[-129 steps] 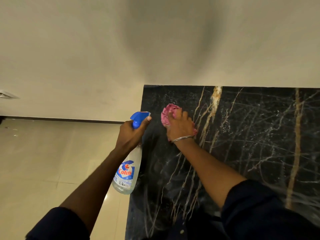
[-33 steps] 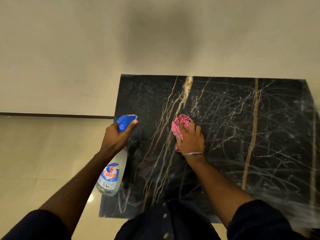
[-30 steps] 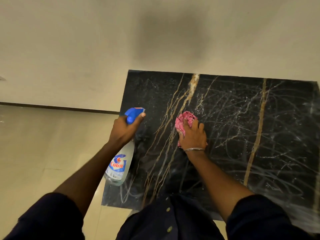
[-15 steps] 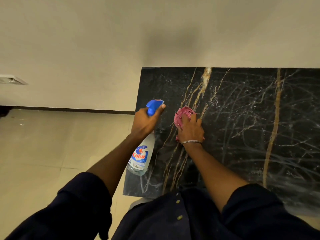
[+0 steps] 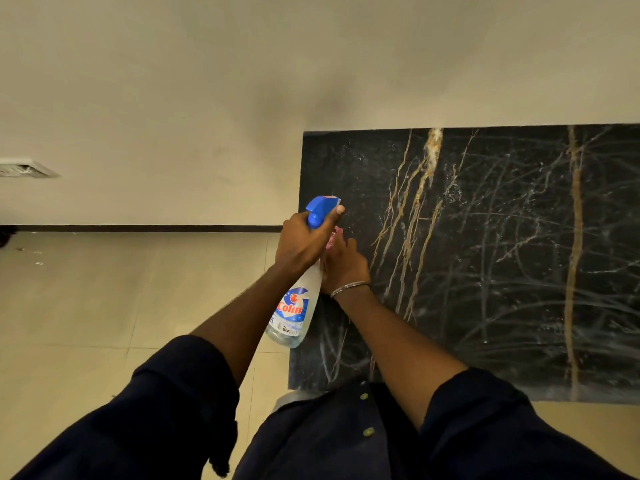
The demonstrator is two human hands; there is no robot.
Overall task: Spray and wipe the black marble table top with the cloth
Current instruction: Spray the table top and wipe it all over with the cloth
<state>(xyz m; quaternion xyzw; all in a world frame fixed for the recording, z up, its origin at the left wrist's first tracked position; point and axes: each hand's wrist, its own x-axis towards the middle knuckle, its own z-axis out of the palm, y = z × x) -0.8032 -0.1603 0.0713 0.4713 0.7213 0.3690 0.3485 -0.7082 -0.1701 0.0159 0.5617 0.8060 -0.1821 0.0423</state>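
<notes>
The black marble table top (image 5: pixel 502 258) with gold and white veins fills the right side, against the wall. My left hand (image 5: pixel 303 240) grips a clear spray bottle (image 5: pixel 294 306) with a blue trigger head, held over the table's left edge. My right hand (image 5: pixel 344 265), with a metal bangle on its wrist, presses a pink cloth (image 5: pixel 335 235) onto the marble near that edge. The left hand and bottle cover most of the cloth, so only a small pink bit shows. White droplets and streaks lie on the marble.
A beige wall (image 5: pixel 207 98) rises behind the table, with a dark skirting line at its foot. Beige floor tiles (image 5: pixel 104 306) spread to the left. A wall socket plate (image 5: pixel 24 168) sits at the far left.
My right hand has slid the cloth left toward the table's left edge. My left hand with the bottle has moved right, and now overlaps the right hand.
</notes>
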